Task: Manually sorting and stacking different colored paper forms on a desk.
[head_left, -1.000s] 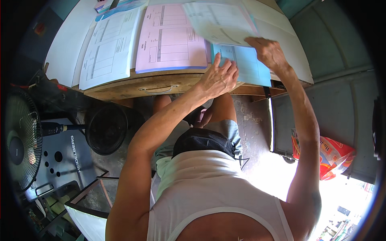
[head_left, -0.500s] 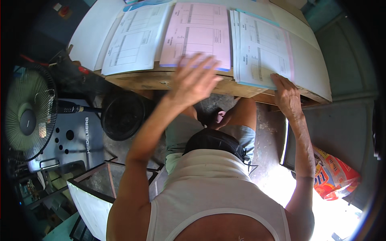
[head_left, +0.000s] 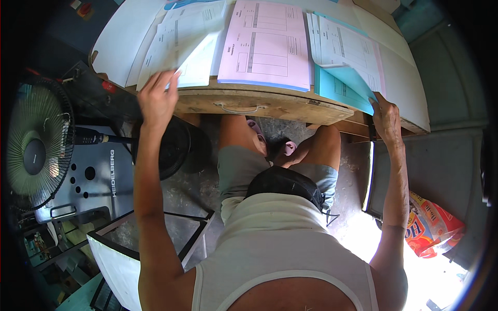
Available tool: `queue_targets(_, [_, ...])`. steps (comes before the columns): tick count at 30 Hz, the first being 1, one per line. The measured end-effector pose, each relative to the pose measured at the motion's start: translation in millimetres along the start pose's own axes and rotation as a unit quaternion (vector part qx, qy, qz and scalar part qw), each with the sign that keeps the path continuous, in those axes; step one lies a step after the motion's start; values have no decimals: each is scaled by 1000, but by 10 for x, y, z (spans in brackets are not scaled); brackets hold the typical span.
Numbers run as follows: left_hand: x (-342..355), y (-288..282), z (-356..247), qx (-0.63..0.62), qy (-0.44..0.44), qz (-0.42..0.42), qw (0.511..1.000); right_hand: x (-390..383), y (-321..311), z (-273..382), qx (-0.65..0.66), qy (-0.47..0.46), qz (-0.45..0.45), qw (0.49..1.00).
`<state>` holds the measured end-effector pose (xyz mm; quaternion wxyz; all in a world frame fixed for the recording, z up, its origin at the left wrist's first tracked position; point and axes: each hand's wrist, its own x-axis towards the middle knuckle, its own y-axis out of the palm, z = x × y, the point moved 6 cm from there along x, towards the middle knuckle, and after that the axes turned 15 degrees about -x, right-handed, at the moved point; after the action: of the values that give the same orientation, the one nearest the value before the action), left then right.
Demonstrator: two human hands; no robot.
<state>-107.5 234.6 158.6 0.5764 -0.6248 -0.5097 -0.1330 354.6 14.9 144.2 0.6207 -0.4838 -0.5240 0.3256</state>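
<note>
Head view showed the left hand (head_left: pixel 155 101) pinching a white sheet (head_left: pixel 181 46) at the table's (head_left: pixel 270 103) near-left edge; the right hand (head_left: pixel 386 116) gripped blue paper (head_left: pixel 340 88) at its right.

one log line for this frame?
left hand: lifting white printed sheet | right hand: on blue paper stack | wooden desk

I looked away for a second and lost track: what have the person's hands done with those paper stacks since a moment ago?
The left hand left the pink stack in the middle, swung out to the left and now lifts the lower corner of a sheet on the white stack. The right hand slid back from the blue sheets to the table's near right corner, still touching their edge. The stacks and the wooden table stayed put.
</note>
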Motion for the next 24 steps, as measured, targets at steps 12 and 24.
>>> queue_targets(12, [375,1740,-816,53,167,310,934,202,-32,-389,204,192,-26,960])
queue_targets(24, [-37,1364,-806,-20,218,180,959,1298,-74,606,58,39,-130,989])
